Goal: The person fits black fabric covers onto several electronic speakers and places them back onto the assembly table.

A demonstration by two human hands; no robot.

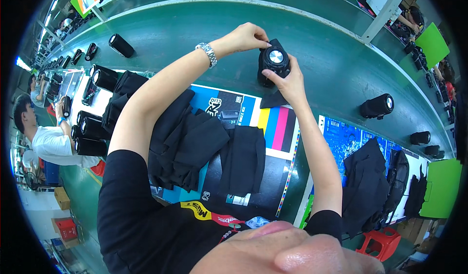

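Observation:
A black cylindrical speaker (pixel 266 72) with a shiny silver disc on its end is on the green bench ahead of me. My right hand (pixel 291 83) grips its near right side, thumb below the disc and fingers around the edge. From the far left, my left hand (pixel 251 36) pinches the dark upper edge of the speaker; whether cloth or casing is between those fingertips I cannot make out. A small black fabric piece (pixel 274 100) lies just below the speaker. Nearer me are a heap of black cloth pieces (pixel 187 142) and a separate folded black cloth (pixel 243 159).
Several black speakers stand at the left, one of them a lone speaker (pixel 121 45). To the right are another speaker (pixel 377 106) and more black cloth (pixel 365 176). Printed sheets (pixel 285 132) cover the near bench. A co-worker (pixel 53 137) sits at the left; a red stool (pixel 379 242) stands lower right.

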